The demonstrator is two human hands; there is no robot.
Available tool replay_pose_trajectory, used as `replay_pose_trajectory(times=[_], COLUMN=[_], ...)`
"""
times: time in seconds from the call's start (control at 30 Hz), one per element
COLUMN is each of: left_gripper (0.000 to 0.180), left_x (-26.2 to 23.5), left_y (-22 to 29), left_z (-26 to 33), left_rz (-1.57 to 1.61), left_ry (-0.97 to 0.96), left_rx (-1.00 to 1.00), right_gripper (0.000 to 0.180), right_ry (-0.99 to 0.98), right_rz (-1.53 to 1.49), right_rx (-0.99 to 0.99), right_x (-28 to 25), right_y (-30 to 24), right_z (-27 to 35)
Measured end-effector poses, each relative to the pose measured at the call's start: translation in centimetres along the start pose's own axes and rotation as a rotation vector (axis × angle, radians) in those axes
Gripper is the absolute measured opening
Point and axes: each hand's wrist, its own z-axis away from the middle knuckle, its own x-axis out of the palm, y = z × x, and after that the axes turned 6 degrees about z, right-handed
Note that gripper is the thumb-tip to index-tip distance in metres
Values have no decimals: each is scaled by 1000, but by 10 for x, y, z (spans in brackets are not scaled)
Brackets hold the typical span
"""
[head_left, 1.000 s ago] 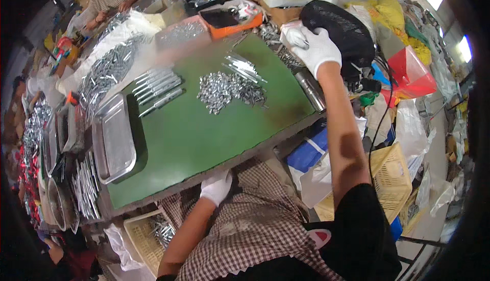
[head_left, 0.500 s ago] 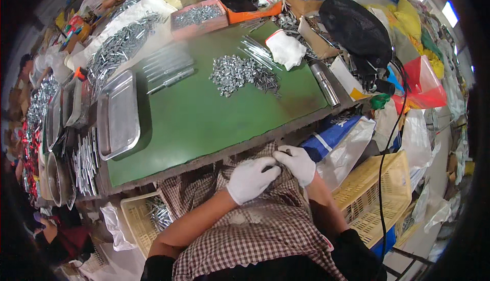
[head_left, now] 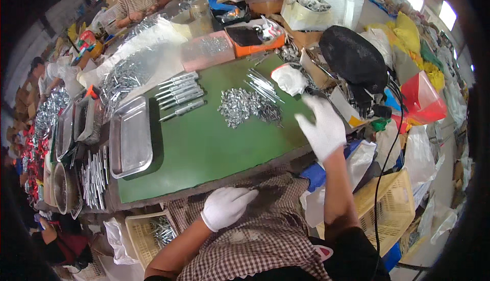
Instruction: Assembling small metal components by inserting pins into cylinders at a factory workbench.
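Note:
Both my hands wear white gloves. My right hand [head_left: 323, 128] is raised over the right edge of the green work mat [head_left: 204, 153], open, fingers and thumb apart. Low over the checked apron [head_left: 245, 250] is my left hand [head_left: 228, 208], fingers curled together; what it holds, if anything, is hidden. Left of the right hand lies a heap of small silver metal fittings [head_left: 236, 106], with darker small pins [head_left: 272, 115] at its right side. Thin metal rods [head_left: 264, 84] and a crumpled white glove [head_left: 289, 79] lie behind. Several thicker metal rods [head_left: 178, 95] are lined up at the mat's far left.
A shallow metal tray [head_left: 131, 138] stands on the mat's left edge. Beyond are a pink box [head_left: 206, 50] and an orange box [head_left: 255, 39]. A black mesh item [head_left: 353, 59] and a hanging cable [head_left: 380, 199] are at right. Another person [head_left: 140, 0] sits far left.
My hands have parted from their place together at the apron. The right one has reached forward and opened over the mat; the left has shifted left. The view has tilted up slightly.

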Motion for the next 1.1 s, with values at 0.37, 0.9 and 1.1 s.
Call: replay_pose_trajectory(times=[0.37,0.9,1.1], left_gripper=[28,19,27], left_x=[-86,-92,-80], left_y=[-74,-141,-49], left_z=[-28,-86,-81], left_rz=[-426,-364,-271], left_ry=[385,91,-180], left_rx=[-278,-462,-299], right_gripper=[36,31,36], right_ry=[88,-423,-820], right_rz=[306,-264,-724], right_rx=[-137,-225,354], right_x=[25,-3,45], right_y=[33,-30,-78], right_z=[-142,-34,16])
